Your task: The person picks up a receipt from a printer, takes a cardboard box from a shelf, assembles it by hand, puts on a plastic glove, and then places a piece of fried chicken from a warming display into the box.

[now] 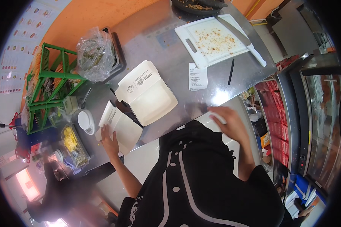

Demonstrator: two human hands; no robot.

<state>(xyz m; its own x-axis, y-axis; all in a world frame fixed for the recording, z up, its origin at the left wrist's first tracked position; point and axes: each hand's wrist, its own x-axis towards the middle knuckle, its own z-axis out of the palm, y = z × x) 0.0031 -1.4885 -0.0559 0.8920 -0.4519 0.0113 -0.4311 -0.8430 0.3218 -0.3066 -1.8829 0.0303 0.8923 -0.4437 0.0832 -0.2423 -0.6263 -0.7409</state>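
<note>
Two white cardboard takeaway boxes stand with lids up on the steel table. My left hand (pixel 110 141) rests with spread fingers on the smaller-looking box (pixel 128 136) at the near left. Beside it, the larger-looking box (pixel 153 102) shows a bare inside and printing on its lid. My right hand (pixel 228 120) is raised over the table's near edge, right of the boxes, its fingers apart and nothing seen in it. Beyond it lie a printed paper slip (pixel 198 76), a thin black stick (pixel 231 71) and a white cutting board (pixel 184 37) with crumbs and a white-handled knife (pixel 244 39).
A green rack (pixel 52 74), a bagged heap of greens (pixel 95 56) in a dark tray, a white kitchen scale (pixel 86 122) and a container of yellow food (pixel 71 142) stand left. A dark pan (pixel 199 7) is at the back. Another person (pixel 56 193) is at lower left.
</note>
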